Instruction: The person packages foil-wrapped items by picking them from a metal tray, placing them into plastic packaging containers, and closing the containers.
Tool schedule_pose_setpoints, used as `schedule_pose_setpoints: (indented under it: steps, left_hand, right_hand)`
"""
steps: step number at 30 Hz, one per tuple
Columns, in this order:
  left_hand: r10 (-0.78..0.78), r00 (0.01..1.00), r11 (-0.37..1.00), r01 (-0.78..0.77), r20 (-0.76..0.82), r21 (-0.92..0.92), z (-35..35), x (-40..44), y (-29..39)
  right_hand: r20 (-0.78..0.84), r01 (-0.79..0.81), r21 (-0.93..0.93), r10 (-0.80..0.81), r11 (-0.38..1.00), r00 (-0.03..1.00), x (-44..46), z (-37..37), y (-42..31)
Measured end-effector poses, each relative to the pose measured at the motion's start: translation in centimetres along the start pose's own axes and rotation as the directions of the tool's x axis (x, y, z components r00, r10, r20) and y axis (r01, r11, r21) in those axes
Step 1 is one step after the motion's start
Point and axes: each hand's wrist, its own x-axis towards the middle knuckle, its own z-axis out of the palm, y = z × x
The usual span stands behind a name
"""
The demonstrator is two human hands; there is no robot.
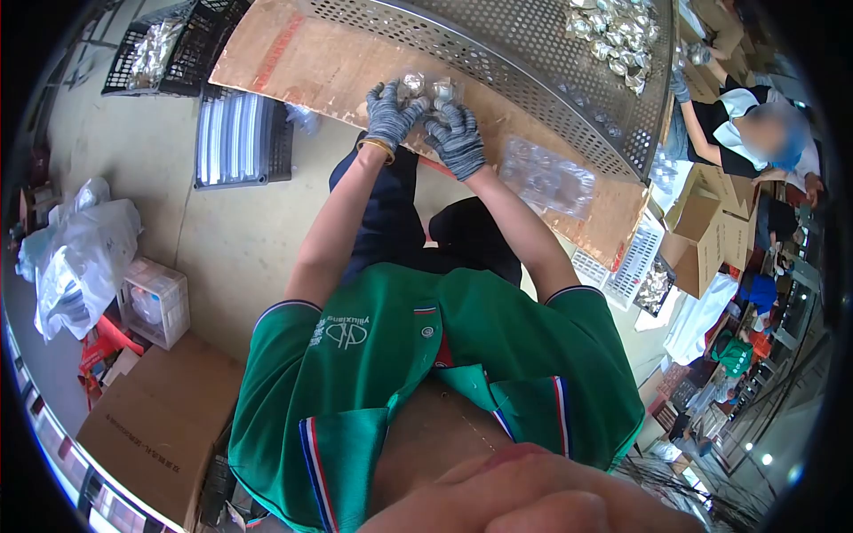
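On the worn brown wooden surface (333,75), small clear plastic packs with silvery contents (414,84) touch the gray-gloved left hand (391,117) and gray-gloved right hand (456,144), whether either grip is closed unclear, beside a perforated metal tray (498,67).

At the left, I see a crinkly see-through bag (87,266) by a white crate (155,302). A big brown box (160,431) with writing is close by. At the right, I see another person (739,133) near some open boxes (702,226).
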Motion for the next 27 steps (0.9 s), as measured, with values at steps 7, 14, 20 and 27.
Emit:
schedule_pose_setpoints:
  steps: [7,14,20,27]
  left_hand:
    - [0.003,0.979,0.710,0.140,0.202,-0.690,0.0,0.1,-0.2]
    - [-0.042,0.981,0.658,0.169,0.188,-0.734,0.1,0.1,-0.8]
    - [-0.300,0.900,0.510,0.431,0.315,-0.745,-0.7,0.9,1.5]
    - [-0.001,0.995,0.949,0.034,0.104,-0.313,0.9,2.6,-0.3]
  right_hand:
    - [-0.097,0.006,-0.141,-0.020,0.990,0.995,-0.3,1.9,-0.2]
    - [-0.144,-0.016,-0.176,-0.010,0.984,0.990,-0.3,2.5,-0.4]
    - [-0.064,0.023,-0.143,-0.032,0.989,0.997,-0.2,2.4,0.2]
    - [0.002,-0.233,0.331,0.246,0.914,0.969,-0.4,-2.6,0.7]
